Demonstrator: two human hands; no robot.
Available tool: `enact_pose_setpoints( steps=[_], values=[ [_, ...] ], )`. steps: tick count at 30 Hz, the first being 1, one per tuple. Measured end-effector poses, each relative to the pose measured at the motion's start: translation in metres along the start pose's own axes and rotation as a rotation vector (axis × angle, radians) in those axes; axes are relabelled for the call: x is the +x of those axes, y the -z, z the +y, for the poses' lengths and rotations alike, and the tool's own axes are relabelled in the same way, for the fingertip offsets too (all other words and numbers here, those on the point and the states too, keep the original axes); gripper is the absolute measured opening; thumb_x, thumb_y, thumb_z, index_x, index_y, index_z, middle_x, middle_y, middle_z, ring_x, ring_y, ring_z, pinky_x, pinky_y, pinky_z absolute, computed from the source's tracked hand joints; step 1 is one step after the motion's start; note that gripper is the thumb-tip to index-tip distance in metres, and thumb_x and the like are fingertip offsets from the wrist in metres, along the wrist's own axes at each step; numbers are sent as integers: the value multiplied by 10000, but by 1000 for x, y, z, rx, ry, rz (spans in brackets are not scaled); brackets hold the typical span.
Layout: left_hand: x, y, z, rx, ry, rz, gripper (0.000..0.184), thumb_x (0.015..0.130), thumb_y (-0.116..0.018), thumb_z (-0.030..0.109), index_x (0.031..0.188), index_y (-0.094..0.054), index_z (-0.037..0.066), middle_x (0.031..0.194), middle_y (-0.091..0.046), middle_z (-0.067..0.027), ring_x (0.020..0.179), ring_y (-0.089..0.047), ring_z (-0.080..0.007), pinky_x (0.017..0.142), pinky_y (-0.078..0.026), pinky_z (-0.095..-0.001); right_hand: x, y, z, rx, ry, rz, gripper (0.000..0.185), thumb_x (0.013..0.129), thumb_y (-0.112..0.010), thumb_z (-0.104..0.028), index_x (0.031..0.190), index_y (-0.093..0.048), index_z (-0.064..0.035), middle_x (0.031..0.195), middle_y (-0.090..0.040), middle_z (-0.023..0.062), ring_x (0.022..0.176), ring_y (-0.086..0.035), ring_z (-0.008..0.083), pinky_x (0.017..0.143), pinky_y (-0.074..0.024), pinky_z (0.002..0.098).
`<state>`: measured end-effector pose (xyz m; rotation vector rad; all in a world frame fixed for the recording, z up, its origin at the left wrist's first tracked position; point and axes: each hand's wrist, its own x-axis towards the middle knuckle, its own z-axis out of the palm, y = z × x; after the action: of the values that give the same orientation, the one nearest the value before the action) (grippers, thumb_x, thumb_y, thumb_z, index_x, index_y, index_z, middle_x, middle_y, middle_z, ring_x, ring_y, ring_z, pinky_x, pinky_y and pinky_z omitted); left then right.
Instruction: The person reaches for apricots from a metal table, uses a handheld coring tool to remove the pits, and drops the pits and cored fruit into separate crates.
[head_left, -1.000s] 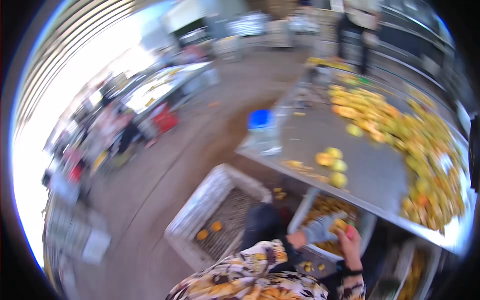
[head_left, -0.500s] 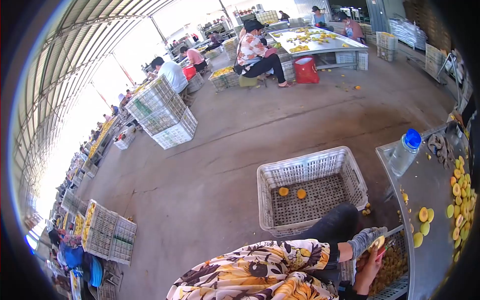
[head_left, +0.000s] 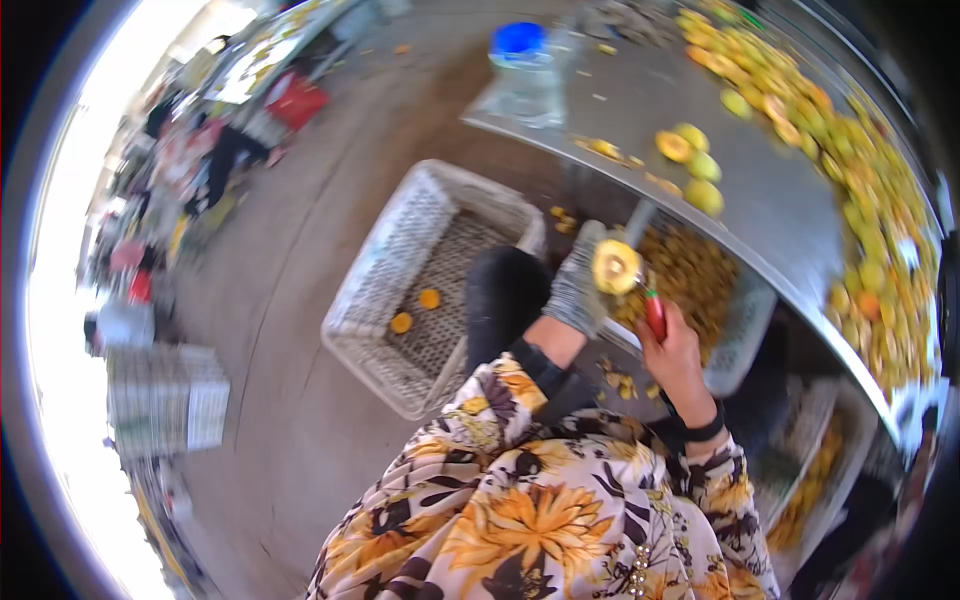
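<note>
My left hand (head_left: pixel 578 285), in a grey knit glove, holds a halved yellow fruit (head_left: pixel 616 267) with its cut face up. My bare right hand (head_left: pixel 675 355) is closed round the red handle of a small tool (head_left: pixel 655 314), whose metal end is beside the fruit. Both hands are over the near edge of a crate (head_left: pixel 740 335) filled with brownish-yellow pieces. To the left, a white plastic crate (head_left: pixel 375 250) has two orange fruit halves (head_left: pixel 415 311) on its bottom.
A metal table (head_left: pixel 775 215) bears many fruit halves (head_left: pixel 870 240) and a blue-lidded bottle (head_left: pixel 527 85). Another crate (head_left: pixel 845 480) with yellow pieces stands at the lower right. Seated people (head_left: pixel 205 165) and stacked crates (head_left: pixel 168 400) are at the left.
The view has swung back from the hall toward my lap and the table. My hands now appear nearer the middle, still holding the fruit half and the red-handled tool.
</note>
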<state>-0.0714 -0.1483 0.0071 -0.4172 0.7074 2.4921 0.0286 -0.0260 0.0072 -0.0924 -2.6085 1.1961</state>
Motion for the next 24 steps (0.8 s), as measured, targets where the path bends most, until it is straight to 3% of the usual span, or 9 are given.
enact_pose_setpoints(
  steps=[3,7,13,17,24],
  values=[
    [3,-1,-24,124,7,22,382,828,-538,410,952,-589,53,807,-623,-57,723,-602,-171,630,-515,-289,-16,20,3,6,-158,13,259,736,-631,-194,910,-526,-35,710,-573,214,674,-564,396,563,-443,423],
    [10,-6,-52,288,68,-101,471,808,-522,492,991,-557,59,808,-611,-70,723,-604,-187,622,-513,-298,-29,36,5,14,-302,53,250,730,-633,-182,893,-521,-28,702,-572,207,672,-568,388,575,-445,414],
    [14,-9,-79,415,13,-145,529,805,-496,534,1017,-535,51,837,-599,-83,723,-601,-203,651,-510,-308,-39,42,9,46,-329,111,221,730,-618,-136,888,-513,-22,678,-554,205,653,-556,389,568,-429,414],
    [9,-13,-75,482,100,-140,540,822,-478,520,1049,-524,33,850,-593,-89,746,-588,-190,702,-497,-308,-39,50,16,24,-290,240,229,730,-618,-141,899,-521,-21,643,-548,210,621,-554,397,534,-428,406],
    [19,-4,-87,436,42,-208,459,824,-534,434,1041,-528,30,872,-599,-100,767,-592,-199,687,-501,-324,-43,37,21,49,-350,99,170,757,-581,-127,798,-463,-12,621,-531,223,610,-539,410,528,-410,438]
  ],
)
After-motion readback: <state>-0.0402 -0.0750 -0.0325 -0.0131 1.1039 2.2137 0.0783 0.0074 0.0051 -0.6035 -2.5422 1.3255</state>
